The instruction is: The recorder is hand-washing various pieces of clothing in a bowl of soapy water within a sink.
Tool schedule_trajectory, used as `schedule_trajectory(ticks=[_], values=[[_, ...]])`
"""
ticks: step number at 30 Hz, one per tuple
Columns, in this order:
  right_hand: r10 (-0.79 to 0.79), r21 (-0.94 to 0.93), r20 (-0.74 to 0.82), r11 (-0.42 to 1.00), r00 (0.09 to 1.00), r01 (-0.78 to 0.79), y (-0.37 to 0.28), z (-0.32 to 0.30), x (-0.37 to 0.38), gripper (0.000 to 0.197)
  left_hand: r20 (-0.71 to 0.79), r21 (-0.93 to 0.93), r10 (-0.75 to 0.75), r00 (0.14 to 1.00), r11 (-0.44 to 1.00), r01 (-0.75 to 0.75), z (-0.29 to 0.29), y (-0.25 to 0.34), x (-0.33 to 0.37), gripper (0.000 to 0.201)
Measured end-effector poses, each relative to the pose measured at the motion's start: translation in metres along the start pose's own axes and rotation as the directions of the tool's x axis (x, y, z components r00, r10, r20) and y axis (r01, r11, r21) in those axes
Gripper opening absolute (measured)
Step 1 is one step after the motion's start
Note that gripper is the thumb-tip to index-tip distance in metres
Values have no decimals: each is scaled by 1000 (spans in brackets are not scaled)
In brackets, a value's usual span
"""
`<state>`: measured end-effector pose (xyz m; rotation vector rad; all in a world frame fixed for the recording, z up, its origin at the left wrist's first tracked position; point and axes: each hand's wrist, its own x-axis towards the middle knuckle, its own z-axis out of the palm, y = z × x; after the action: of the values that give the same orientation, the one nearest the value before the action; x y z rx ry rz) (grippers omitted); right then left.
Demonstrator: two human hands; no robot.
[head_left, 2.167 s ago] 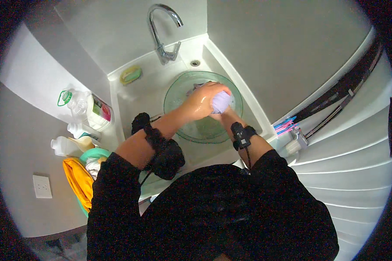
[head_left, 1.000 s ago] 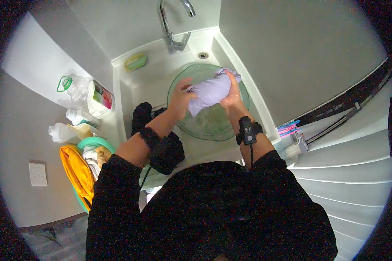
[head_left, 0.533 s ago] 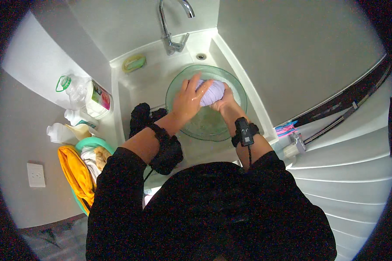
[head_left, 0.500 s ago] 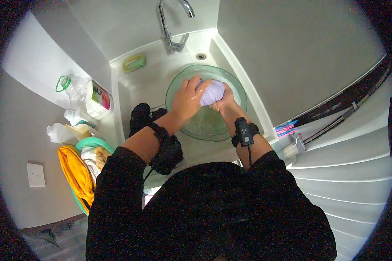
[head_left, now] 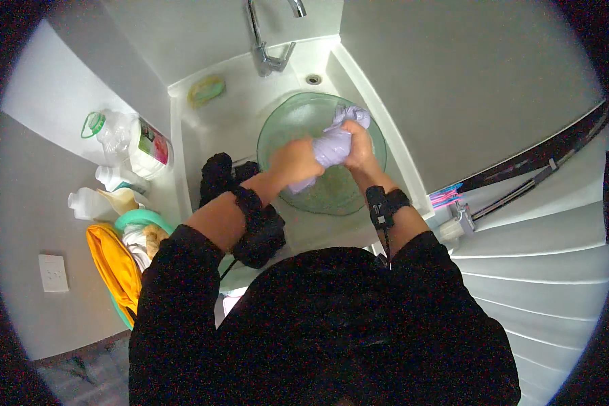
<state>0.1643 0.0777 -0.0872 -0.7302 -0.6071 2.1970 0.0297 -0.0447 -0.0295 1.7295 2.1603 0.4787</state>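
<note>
A lilac cloth (head_left: 333, 147) is stretched and twisted between my two hands above a round, see-through green basin (head_left: 285, 114). My left hand (head_left: 295, 161), a little blurred, is closed around its lower left part, and a short end hangs out below that fist. Wrapped round the upper right part is my right hand (head_left: 358, 145); a bunched end sticks out beyond it. Cloudy water (head_left: 328, 193) shows in the basin under the cloth. The basin sits in a white sink (head_left: 233, 128).
A chrome faucet (head_left: 267, 61) stands at the sink's back, with a green soap bar (head_left: 210, 88) to its left. Dark wet cloth (head_left: 216, 177) lies at the sink's left. Several bottles, including a large jug (head_left: 149, 149), and a green tub (head_left: 142, 218) of laundry line the left side.
The cloth has gone from a compact bundle between my palms to a twisted length. Both hands have closed around it, the left one moving slightly down.
</note>
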Motion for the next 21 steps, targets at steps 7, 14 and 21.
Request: schedule_trajectory(ticks=[7, 14, 21], values=[[-42, -71, 41, 996, 998, 45, -5, 5, -8, 17, 317, -517, -35, 948, 832, 204, 24, -14, 0, 30], [-2, -84, 156, 996, 988, 15, -16, 9, -13, 26, 568, -761, 143, 810, 465, 452, 23, -11, -7, 24], [-3, -132, 53, 991, 999, 10, -22, 31, -22, 20, 405, -746, 245, 881, 645, 164, 19, -23, 9, 48]])
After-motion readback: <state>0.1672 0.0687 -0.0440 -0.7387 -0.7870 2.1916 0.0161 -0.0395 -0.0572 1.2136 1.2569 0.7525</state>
